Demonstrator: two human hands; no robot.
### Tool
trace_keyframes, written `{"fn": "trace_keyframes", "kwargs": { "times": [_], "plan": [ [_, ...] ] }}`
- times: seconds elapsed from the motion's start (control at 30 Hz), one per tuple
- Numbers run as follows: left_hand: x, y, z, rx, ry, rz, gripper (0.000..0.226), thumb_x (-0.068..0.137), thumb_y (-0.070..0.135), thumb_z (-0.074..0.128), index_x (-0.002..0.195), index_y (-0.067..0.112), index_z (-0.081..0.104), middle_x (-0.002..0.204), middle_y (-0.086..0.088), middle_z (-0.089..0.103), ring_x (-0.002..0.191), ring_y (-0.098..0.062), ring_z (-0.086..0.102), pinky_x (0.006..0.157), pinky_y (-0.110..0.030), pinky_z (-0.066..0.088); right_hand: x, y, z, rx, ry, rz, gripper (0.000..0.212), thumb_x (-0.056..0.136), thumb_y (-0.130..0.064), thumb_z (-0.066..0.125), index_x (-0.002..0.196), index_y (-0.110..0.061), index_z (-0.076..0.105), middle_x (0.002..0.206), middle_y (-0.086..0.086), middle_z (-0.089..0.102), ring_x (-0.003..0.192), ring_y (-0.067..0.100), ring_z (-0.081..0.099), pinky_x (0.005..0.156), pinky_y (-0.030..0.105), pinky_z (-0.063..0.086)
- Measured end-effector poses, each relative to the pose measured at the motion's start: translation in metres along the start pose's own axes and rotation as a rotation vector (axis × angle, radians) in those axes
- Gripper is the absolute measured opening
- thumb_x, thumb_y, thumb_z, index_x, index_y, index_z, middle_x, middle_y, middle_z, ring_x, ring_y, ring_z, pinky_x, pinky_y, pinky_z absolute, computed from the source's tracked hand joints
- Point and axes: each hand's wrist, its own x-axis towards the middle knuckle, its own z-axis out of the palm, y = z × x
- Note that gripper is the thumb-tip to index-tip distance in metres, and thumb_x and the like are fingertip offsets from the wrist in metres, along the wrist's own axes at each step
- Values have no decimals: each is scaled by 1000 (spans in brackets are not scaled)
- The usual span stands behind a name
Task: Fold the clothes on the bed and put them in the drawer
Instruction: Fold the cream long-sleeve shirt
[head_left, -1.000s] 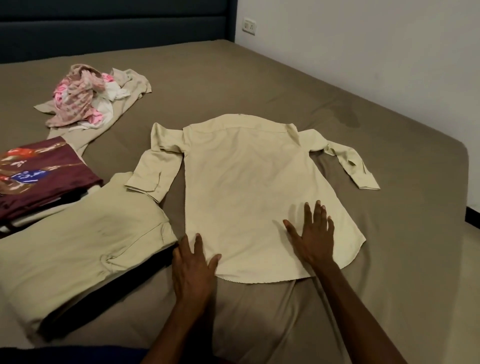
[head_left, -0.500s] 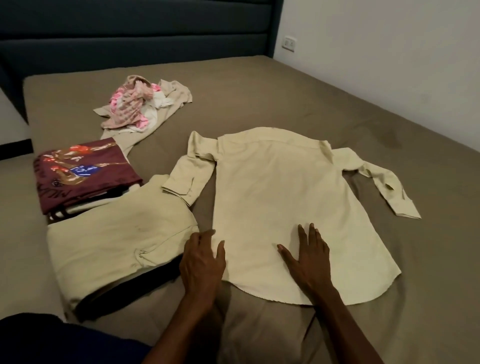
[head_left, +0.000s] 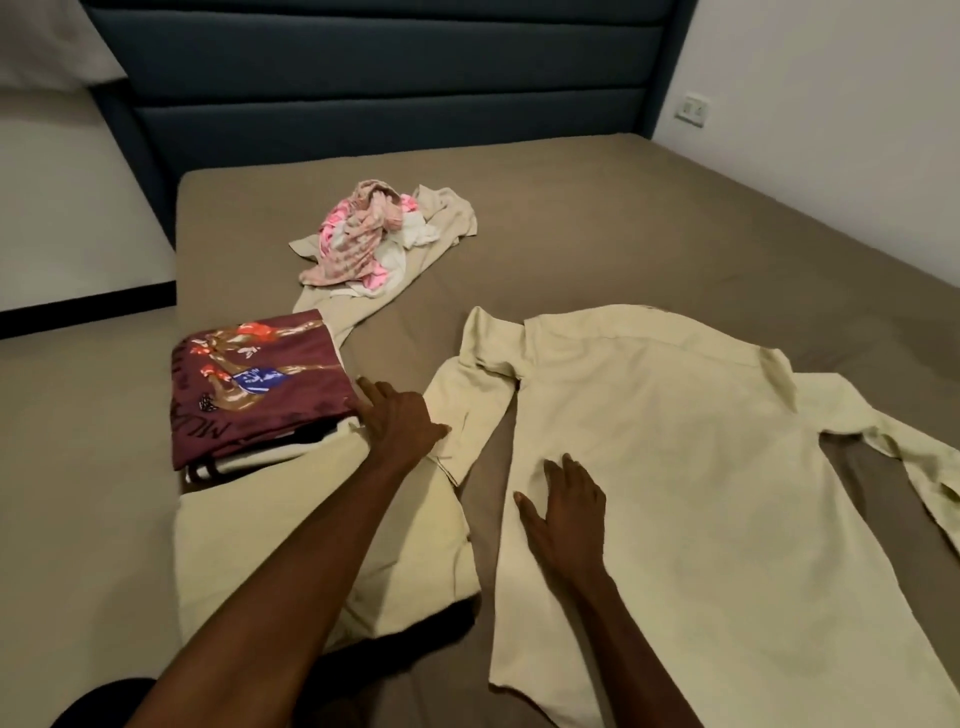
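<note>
A cream long-sleeved shirt (head_left: 675, 467) is lying spread flat, back up, on the brown bed (head_left: 597, 218), and the person's right hand (head_left: 569, 512) is resting on its body with fingers (head_left: 558, 467) spread flat, gripping nothing. The left hand (head_left: 400, 421) is lying open on the shirt's near sleeve cuff (head_left: 460, 431), beside a folded maroon printed garment (head_left: 249, 384) stacked over folded cream cloth (head_left: 322, 530). A crumpled pink and white pile (head_left: 374, 234) is sitting farther up the bed toward the dark blue headboard (head_left: 389, 78).
</note>
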Motion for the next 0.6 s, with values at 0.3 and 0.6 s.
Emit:
{"fn": "trace_keyframes", "kwargs": {
  "times": [0.3, 0.6],
  "plan": [
    [37, -16, -8, -237, 166, 99, 14, 86, 29, 69, 91, 18, 76, 102, -4, 73, 123, -33, 58, 100, -45, 38, -3, -1, 13, -8, 95, 43, 63, 98, -59, 41, 145, -19, 53, 159, 9, 44, 146, 29, 40, 115, 45, 34],
    [45, 2, -31, -61, -2, 147, 33, 82, 37, 76, 110, 21, 68, 120, -5, 68, 121, -29, 54, 107, -48, 29, -9, -8, 12, -6, 140, 50, 58, 97, -53, 48, 145, -20, 52, 160, 7, 43, 147, 26, 38, 116, 43, 34]
  ]
}}
